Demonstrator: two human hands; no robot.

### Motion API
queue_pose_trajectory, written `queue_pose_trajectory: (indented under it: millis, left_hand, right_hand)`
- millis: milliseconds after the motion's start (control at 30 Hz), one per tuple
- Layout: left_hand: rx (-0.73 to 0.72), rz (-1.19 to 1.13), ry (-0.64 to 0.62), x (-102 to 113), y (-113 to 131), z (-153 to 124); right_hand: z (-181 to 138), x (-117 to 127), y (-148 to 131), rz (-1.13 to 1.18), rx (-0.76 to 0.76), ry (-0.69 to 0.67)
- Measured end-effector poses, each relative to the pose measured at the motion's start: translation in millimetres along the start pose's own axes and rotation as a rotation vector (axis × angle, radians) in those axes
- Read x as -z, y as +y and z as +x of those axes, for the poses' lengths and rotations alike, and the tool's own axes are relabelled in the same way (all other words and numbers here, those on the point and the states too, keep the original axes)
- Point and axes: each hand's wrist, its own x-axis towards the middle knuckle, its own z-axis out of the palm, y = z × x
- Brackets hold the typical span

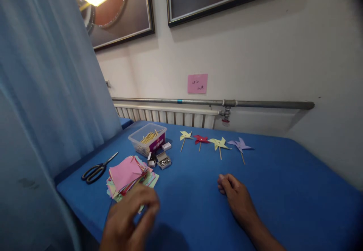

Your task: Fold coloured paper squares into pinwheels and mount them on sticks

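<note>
In the head view my left hand, blurred, is above the near edge of a stack of coloured paper squares. Its fingers curl toward the thumb, and nothing shows in them. My right hand is at the blue-covered table, closed in a loose fist with no object visible. Beyond it are several paper pinwheels on sticks: a pale yellow pinwheel, a red pinwheel, another yellow pinwheel and a purple pinwheel.
Black-handled scissors lie left of the paper. Behind it stand a clear plastic tub of wooden sticks, an open small box of metal pins, a dark-sided box and a small white box. A blue curtain hangs left.
</note>
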Motion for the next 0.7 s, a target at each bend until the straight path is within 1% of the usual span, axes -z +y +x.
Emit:
queue_pose_trajectory:
  millis: [67,100,167,200,300,367,433,500,600,667,700]
  left_hand:
    - [0.027,0.284,0.049,-1,-26,30]
    - [0.024,0.407,0.050,-1,-40,41]
    - [0.043,0.619,-0.022,1,-65,56]
    - [0.057,0.689,-0.069,2,-76,60]
    - [0.121,0.766,-0.208,5,-94,63]
    - [0.158,0.735,-0.281,6,-101,62]
    - [0.172,0.673,-0.310,5,-106,61]
    - [0.165,0.619,-0.285,5,-111,59]
    - [0.160,0.597,-0.189,4,-114,57]
    - [0.159,0.597,-0.070,5,-112,59]
    - [0.157,0.595,0.013,7,-110,60]
  right_hand:
    - [0,0,0,-0.004,0.001,-0.003]
    - [0,0,-1,-0.001,0.003,-0.004]
    - [-1,0,-3,0.008,0.008,0.005]
    - [-1,-1,-4,0.008,0.006,0.013]
    - [0,-1,-4,-0.003,-0.009,0.024]
    - [0,-1,-4,-0.010,-0.015,0.020]
    - [1,-1,-3,-0.008,-0.014,0.016]
    - [1,-1,-4,-0.007,-0.016,0.017]
    - [0,-1,-6,-0.012,-0.013,0.022]
    - [0,-1,-7,-0.019,-0.009,0.027]
    - [0,-1,-7,-0.023,-0.009,0.028]
